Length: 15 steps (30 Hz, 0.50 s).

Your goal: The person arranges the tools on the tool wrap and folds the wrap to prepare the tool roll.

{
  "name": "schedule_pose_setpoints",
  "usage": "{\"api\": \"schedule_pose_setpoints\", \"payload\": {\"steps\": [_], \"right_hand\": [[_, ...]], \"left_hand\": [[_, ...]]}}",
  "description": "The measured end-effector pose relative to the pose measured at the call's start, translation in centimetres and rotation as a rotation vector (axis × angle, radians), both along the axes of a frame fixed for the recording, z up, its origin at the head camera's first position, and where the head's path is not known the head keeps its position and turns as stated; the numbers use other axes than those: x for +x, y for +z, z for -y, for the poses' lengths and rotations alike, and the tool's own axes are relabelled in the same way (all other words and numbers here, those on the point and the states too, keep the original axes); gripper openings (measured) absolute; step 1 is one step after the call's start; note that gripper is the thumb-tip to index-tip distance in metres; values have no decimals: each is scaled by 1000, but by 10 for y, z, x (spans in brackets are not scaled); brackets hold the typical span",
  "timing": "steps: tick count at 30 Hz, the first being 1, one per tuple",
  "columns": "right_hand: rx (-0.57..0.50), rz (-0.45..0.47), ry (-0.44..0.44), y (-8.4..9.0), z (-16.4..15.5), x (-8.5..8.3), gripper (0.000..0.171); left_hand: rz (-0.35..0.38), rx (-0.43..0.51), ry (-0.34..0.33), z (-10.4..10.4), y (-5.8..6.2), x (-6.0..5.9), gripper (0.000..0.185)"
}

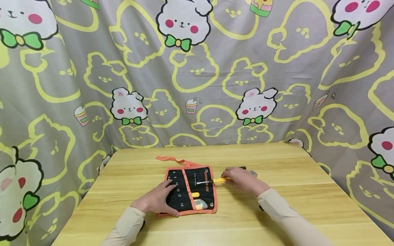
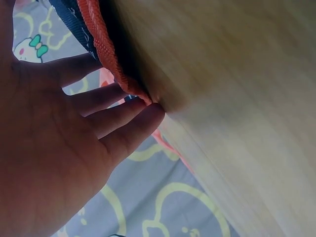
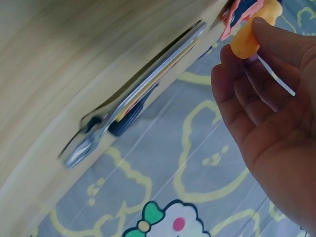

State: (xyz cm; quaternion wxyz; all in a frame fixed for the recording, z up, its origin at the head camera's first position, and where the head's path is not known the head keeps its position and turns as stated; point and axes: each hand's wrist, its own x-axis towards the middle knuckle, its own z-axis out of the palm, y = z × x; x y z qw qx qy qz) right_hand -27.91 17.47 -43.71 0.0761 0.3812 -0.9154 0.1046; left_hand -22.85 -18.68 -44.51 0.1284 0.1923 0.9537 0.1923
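A black tool roll (image 1: 205, 175) with orange trim lies unrolled on the wooden table (image 1: 277, 205). My left hand (image 1: 160, 200) rests flat on its left half, fingers straight; in the left wrist view the fingertips of that left hand (image 2: 98, 128) touch the roll's orange edge (image 2: 106, 49). My right hand (image 1: 241, 179) holds the yellow handle of a screwdriver (image 1: 220, 180), whose metal shaft points left over the roll. The right wrist view shows the right hand (image 3: 256, 69) with its fingers curled round the screwdriver's yellow handle (image 3: 249, 34).
A steel wrench (image 1: 253, 173) (image 3: 143, 91) and a dark-handled tool (image 3: 131, 118) lie on the table just behind my right hand. Two small tools (image 1: 197, 200) sit in the roll's lower pockets. A cartoon-print cloth (image 1: 197, 85) hangs behind the table.
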Motion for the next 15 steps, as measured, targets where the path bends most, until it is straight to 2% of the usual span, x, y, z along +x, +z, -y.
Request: {"api": "schedule_pose_setpoints", "payload": {"steps": [15], "right_hand": [[0,42,37,-14,24,-4,9]], "left_hand": [[0,-18,7,-1,1,0,108]]}}
